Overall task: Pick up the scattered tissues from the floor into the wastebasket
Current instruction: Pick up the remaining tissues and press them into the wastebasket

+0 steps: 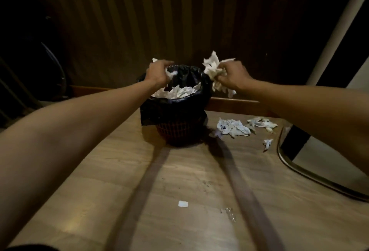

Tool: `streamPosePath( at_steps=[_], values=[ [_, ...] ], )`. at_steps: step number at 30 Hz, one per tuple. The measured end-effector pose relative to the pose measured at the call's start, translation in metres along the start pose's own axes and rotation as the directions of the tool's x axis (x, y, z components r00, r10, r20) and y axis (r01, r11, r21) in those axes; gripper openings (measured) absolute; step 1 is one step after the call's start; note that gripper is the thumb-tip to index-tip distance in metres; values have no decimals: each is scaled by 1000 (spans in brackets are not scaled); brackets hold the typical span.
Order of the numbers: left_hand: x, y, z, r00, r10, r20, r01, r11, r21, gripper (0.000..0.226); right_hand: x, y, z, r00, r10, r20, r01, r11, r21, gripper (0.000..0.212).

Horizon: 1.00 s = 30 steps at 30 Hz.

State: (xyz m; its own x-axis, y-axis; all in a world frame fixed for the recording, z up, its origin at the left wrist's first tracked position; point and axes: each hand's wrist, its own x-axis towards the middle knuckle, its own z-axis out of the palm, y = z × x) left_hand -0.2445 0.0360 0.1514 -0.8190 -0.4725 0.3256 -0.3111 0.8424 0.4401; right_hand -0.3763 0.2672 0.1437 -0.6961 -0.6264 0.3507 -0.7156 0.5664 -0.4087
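A dark mesh wastebasket (175, 133) with a black bag liner stands on the wooden floor by the wall, with white tissues (179, 92) piled inside. My left hand (157, 72) hovers over its left rim, shut on a small white tissue (170, 74). My right hand (232, 77) is just right of the rim, shut on a larger crumpled wad of tissues (212, 67). On the floor to the right of the basket lie a crumpled tissue (232, 128), another tissue (261, 123) and a small scrap (267, 143).
A striped wood-panelled wall (159, 21) rises behind the basket, with a baseboard (233, 104). A curved metal furniture frame (299, 169) stands at the right. A small white square piece (183, 203) lies on the floor nearer me. Dark objects fill the left edge.
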Motion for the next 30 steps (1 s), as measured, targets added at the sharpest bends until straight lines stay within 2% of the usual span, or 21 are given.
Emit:
streamPosePath(
  at_steps=[4,7,11,15,19,22,26,28,30],
  values=[
    [-10,-16,-8,998,-64,-15,63,996,-56,63,20,-43,8,994,-18,-110,34,990,139,20],
    [-15,-31,-16,994,-102,-50,96,990,-107,65,34,-69,20,996,8,-93,14,972,236,39],
    [-25,-49,-25,992,-102,-71,93,989,-111,48,50,-91,36,995,48,-86,-20,953,302,58],
    [-45,-61,-35,986,-39,-161,30,998,-59,35,58,-99,48,994,68,-90,-32,934,356,65],
    [-69,-72,-42,982,97,-162,-107,993,-48,29,61,-108,55,992,89,-89,-53,938,343,64],
    [-86,-74,-37,972,220,-86,-222,975,-20,24,60,-113,57,995,75,-67,-48,941,334,56],
    [-105,-77,-13,897,391,207,-414,907,80,19,56,-108,60,991,79,-108,-49,966,254,33],
    [-114,-78,2,840,430,332,-487,866,110,14,50,-101,57,992,83,-100,-60,975,213,30],
    [-123,-78,18,810,411,418,-496,860,115,11,42,-90,53,993,74,-87,-59,984,171,28]
  ],
)
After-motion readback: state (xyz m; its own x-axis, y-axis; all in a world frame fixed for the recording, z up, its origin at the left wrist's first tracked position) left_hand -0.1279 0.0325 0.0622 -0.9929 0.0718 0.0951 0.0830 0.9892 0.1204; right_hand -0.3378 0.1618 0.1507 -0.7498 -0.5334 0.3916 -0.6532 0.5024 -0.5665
